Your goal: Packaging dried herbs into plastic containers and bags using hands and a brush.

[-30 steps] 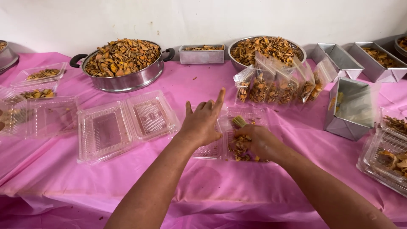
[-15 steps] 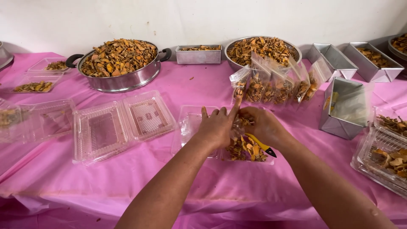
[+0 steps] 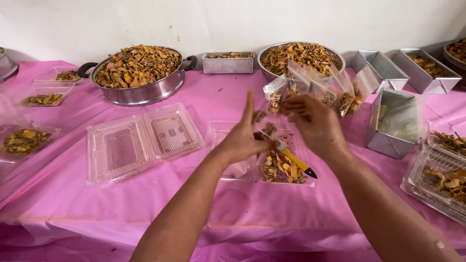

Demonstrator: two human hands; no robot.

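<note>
1. Both hands are raised together above the middle of the pink tablecloth. My left hand is partly spread, forefinger pointing up, thumb pinched toward the other hand. My right hand is curled, fingertips meeting the left.
2. Between them I seem to be gripping a small clear bag with a few dried orange pieces in it; it is mostly covered by my fingers, so I cannot tell its outline or which hand carries most of it.
3. Directly below, on the near side, lies the open clear clamshell tray filled with dried orange slices. A yellow-handled brush rests across it, long axis running from far left to near right, dark tip toward me on the right.
4. My right hand is nearer the brush; my left is nearer the tray's empty lid half.
5. Just beyond my hands, on the far side, stands a row of filled clear pouches, close behind my right fingers.
6. To the left lies an empty open clamshell; farther back, a large steel pot heaped with slices, a small rectangular tin and a steel bowl.
7. At right, a folded foil box stands near; another tray of pieces is cut off by the edge.
</note>
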